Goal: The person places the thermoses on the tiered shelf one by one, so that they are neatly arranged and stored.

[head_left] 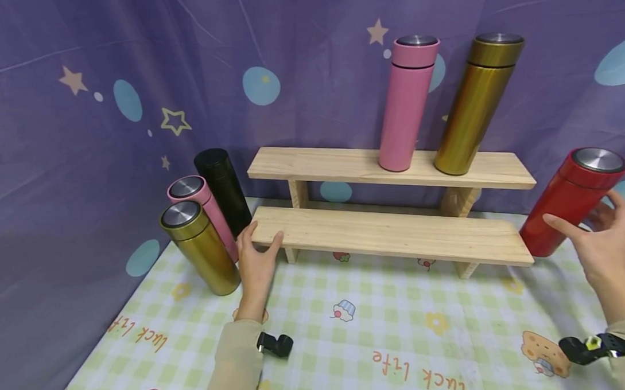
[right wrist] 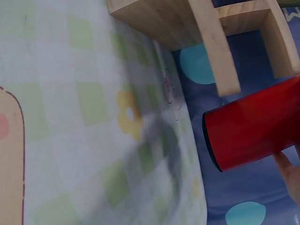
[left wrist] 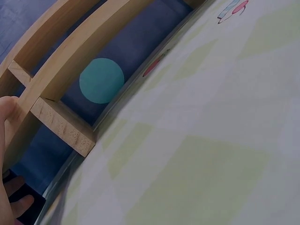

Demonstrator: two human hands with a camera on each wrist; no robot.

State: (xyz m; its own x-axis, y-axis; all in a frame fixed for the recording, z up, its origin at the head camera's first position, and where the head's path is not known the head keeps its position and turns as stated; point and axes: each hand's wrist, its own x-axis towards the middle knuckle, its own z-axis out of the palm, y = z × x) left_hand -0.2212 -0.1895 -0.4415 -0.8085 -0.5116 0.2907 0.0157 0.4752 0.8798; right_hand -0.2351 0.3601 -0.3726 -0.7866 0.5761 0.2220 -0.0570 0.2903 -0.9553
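My right hand (head_left: 608,242) grips a red thermos bottle (head_left: 571,198) with a silver lid, beside the right end of a two-tier wooden shelf (head_left: 388,235). The right wrist view shows the red thermos's black-rimmed base held off the checked cloth, tilted. At the shelf's other end, my left hand (head_left: 256,267) holds the left corner of the lower board, its thumb at the front edge. A pink thermos (head_left: 405,112) and a gold thermos (head_left: 472,114) stand on the upper board, towards its right side.
Left of the shelf, a black thermos (head_left: 225,192), a pink thermos (head_left: 213,214) and a gold thermos (head_left: 207,257) stand close together near my left hand. A green-and-white checked cloth (head_left: 369,340) covers the table. Behind hangs a purple curtain (head_left: 318,40) with stars.
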